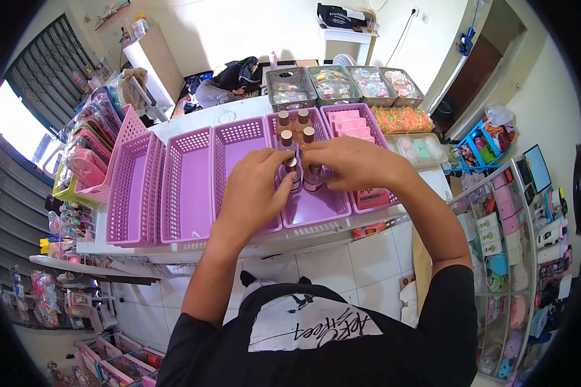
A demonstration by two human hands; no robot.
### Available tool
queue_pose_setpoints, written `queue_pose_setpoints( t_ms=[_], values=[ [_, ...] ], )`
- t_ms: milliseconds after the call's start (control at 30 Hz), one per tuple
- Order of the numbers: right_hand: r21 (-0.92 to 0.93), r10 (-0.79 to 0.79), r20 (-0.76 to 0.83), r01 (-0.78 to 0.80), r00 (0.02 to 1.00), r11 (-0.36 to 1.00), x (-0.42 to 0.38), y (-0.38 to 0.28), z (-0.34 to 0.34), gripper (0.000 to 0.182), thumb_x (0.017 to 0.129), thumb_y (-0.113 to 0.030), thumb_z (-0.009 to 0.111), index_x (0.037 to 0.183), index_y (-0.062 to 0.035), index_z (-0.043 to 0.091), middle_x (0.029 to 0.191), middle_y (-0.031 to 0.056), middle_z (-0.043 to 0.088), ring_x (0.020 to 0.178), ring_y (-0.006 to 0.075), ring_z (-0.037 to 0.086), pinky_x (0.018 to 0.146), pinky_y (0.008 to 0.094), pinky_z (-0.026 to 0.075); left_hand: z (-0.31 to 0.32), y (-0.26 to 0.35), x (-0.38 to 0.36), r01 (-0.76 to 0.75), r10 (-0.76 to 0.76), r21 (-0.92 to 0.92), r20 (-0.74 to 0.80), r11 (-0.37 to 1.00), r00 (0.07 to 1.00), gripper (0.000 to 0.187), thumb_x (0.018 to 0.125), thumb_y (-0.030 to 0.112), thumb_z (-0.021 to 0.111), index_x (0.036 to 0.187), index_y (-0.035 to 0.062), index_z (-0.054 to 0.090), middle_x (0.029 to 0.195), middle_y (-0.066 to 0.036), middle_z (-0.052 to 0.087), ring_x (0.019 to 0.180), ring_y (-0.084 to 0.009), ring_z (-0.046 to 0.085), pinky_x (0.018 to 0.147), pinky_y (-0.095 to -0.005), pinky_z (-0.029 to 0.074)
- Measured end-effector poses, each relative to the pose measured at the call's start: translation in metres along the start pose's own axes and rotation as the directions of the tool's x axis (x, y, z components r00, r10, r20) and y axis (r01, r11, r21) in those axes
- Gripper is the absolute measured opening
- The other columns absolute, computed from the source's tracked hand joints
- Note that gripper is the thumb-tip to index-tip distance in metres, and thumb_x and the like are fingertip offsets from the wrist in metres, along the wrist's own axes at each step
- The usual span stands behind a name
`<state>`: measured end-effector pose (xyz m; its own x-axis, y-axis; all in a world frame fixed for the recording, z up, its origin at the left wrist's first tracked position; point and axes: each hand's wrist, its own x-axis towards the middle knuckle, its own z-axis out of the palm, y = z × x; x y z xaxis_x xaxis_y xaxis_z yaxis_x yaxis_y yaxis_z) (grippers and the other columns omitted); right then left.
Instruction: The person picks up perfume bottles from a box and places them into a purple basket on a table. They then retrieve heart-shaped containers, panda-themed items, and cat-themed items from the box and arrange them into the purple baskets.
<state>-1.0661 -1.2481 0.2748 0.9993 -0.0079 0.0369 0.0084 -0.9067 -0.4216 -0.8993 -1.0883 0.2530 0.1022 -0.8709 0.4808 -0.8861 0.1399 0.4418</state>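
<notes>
Small clear bottles with metallic caps stand in rows inside a purple basket [334, 215], toward its back and middle. My left hand [255, 187] pinches a front bottle [295, 183] near its cap, thumb on one side and fingers on the other. Beside it, my right hand [358, 161] has its fingers curled round another front bottle [312, 185], partly covering it. Two more capped bottles [286, 138] show just behind my fingers, and amber-looking ones [283, 119] stand at the basket's back.
More purple baskets [187, 184] line the white table to the left. On the right, one basket holds pink boxes [348, 122]. Grey baskets [290, 97] of small packets stand behind. A person [232, 84] sits low beyond the table. Glass shelving [503, 251] stands at right.
</notes>
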Motion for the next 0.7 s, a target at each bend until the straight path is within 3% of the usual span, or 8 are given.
queue_pose_setpoints(
  t_ms=[67,100,167,267,467,700],
  values=[
    [-0.071,0.053,-0.168,-0.066,0.984,0.995,-0.004,-0.008,0.000,0.037,0.075,-0.015,0.076,0.108,-0.0078,0.060,0.094,0.0122,0.067,0.093,0.0332,0.064,0.082,0.0439,0.049,0.000,-0.001,0.002,0.002,-0.002,0.004,0.004,1.000,1.000,0.032,0.082,0.012,0.071,0.112,0.0028,0.066,0.099,-0.015,0.067,0.096,-0.0337,0.063,0.084,-0.0429,0.049],
    [-0.070,0.051,-0.166,-0.063,0.985,0.996,-0.003,-0.011,0.002,0.037,0.075,-0.015,0.076,0.108,-0.0078,0.060,0.094,0.0122,0.067,0.093,0.0332,0.064,0.082,0.0439,0.049,0.001,-0.002,0.002,0.001,-0.001,0.014,-0.001,1.000,1.000,0.031,0.082,0.012,0.071,0.111,0.0031,0.066,0.097,-0.015,0.067,0.093,-0.0338,0.063,0.082,-0.0432,0.049],
    [-0.220,0.185,-0.146,-0.215,0.972,0.952,0.001,-0.016,0.005,0.036,0.076,-0.019,0.077,0.107,-0.0086,0.061,0.094,0.0091,0.067,0.095,0.0289,0.064,0.079,0.0421,0.046,0.002,-0.001,0.003,-0.001,0.001,0.024,-0.003,1.000,1.000,0.030,0.082,0.012,0.071,0.110,0.0033,0.066,0.096,-0.015,0.067,0.091,-0.0340,0.063,0.081,-0.0434,0.049],
    [-0.286,0.154,-0.138,-0.188,0.978,0.939,0.003,-0.013,0.013,0.035,0.077,-0.019,0.076,0.106,-0.0084,0.061,0.092,0.0073,0.067,0.093,0.0271,0.064,0.077,0.0404,0.043,0.000,0.001,0.007,0.026,-0.029,0.045,0.051,0.999,0.998,0.030,0.081,0.012,0.071,0.109,0.0035,0.066,0.092,-0.016,0.067,0.087,-0.0341,0.063,0.079,-0.0440,0.049],
    [-0.172,0.066,-0.172,-0.096,0.983,0.980,0.002,0.002,0.010,0.036,0.074,-0.015,0.077,0.105,-0.0062,0.061,0.088,0.0114,0.068,0.084,0.0313,0.065,0.075,0.0424,0.048,0.001,0.000,0.009,0.008,-0.013,0.071,0.071,0.997,0.997,0.028,0.080,0.010,0.071,0.107,0.0047,0.067,0.085,-0.016,0.066,0.085,-0.0342,0.063,0.077,-0.0446,0.049],
    [-0.165,0.082,-0.208,-0.118,0.975,0.979,0.002,0.003,0.011,0.038,0.073,-0.015,0.078,0.105,-0.0054,0.061,0.086,0.0151,0.067,0.081,0.0343,0.066,0.073,0.0439,0.051,-0.001,0.002,0.009,0.003,-0.007,0.070,0.063,0.998,0.998,0.028,0.078,0.008,0.071,0.105,0.0048,0.068,0.084,-0.016,0.066,0.082,-0.0339,0.064,0.076,-0.0446,0.049]
  ],
)
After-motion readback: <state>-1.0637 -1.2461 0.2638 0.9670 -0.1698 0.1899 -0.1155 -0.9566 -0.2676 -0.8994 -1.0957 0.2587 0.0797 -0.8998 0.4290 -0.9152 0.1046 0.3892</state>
